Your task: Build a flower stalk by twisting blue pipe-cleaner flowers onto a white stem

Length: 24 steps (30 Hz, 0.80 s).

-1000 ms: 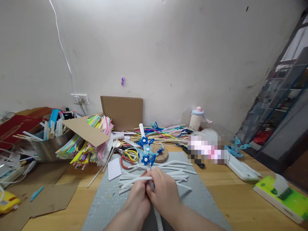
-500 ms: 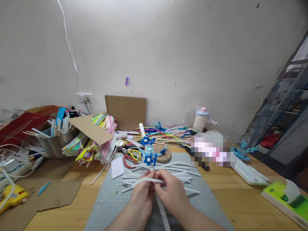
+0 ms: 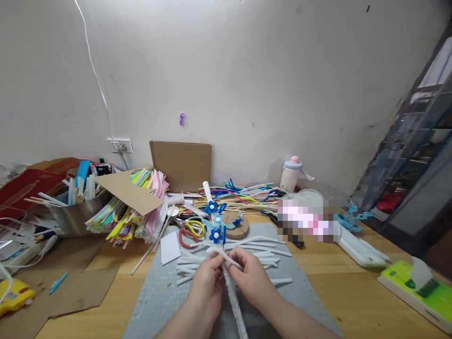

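My left hand [image 3: 206,278] is closed around a long stick wrapped in white fuzz [image 3: 233,301], which runs from the flowers down toward me. Opposite it, my right hand [image 3: 249,275] pinches a white pipe cleaner [image 3: 231,259] that crosses over the stick at my left fingertips. Blue pipe-cleaner flowers [image 3: 216,235] with white centres sit along the stick's far part, whose white end [image 3: 206,189] points at the wall. Several loose white pipe cleaners [image 3: 273,258] lie beneath and beyond my hands on the grey cutting mat [image 3: 151,301]. My fingers partly hide the crossing point.
Scissors [image 3: 190,231] with red and yellow handles and a white card [image 3: 170,248] lie left of the flowers. A round cardboard disc [image 3: 235,230] is to their right. Farther left are bundled pipe cleaners [image 3: 123,223] and a yellow glue gun [image 3: 16,296]. A bottle [image 3: 290,175] stands back right.
The white pipe cleaner has swung from lying across both hands to slanting over the stick between my fingertips. My right hand has shifted slightly. The whole view has moved a little.
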Each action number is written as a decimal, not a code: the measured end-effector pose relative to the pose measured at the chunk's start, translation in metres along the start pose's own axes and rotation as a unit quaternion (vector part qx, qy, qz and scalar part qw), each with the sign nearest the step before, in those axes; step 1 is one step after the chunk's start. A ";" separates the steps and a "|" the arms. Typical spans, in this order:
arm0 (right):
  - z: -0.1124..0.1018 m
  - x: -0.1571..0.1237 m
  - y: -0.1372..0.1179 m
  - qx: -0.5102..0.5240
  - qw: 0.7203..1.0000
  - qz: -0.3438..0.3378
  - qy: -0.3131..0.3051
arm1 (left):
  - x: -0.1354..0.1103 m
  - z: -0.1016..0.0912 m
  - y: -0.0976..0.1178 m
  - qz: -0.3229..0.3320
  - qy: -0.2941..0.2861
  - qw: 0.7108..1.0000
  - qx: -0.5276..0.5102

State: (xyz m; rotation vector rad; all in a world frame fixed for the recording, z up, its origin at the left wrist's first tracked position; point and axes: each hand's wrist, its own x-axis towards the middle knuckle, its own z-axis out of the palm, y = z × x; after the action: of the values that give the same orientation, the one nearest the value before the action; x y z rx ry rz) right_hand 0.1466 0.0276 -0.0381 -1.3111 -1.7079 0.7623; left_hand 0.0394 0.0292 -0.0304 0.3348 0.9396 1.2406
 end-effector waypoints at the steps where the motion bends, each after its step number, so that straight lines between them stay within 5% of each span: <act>1: 0.001 0.000 0.002 0.008 1.000 0.003 -0.001 | 0.001 0.000 0.000 -0.002 -0.007 1.000 0.000; 8: -0.007 -0.002 -0.007 -0.029 0.999 -0.024 -0.040 | 0.001 0.000 -0.003 0.009 0.029 0.999 -0.022; 14: -0.065 0.020 -0.003 -0.065 0.995 -0.060 -0.044 | -0.002 0.004 0.008 -0.009 0.024 1.000 -0.017; 17: -0.087 0.030 0.019 -0.180 0.980 0.014 -0.083 | -0.002 0.005 0.016 0.016 0.039 0.999 -0.021; 20: -0.083 0.031 0.037 -0.262 0.956 0.074 -0.105 | 0.000 0.004 0.019 0.033 0.034 0.999 -0.018; 24: -0.061 0.028 0.032 -0.238 0.970 0.013 -0.050 | -0.002 0.004 0.015 0.009 0.017 1.000 -0.009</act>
State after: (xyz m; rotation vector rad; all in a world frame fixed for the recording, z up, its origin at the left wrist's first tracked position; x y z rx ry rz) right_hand 0.2122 0.0614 -0.0294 -1.6367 -2.0405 0.4495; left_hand 0.0326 0.0333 -0.0167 0.3101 0.9560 1.2736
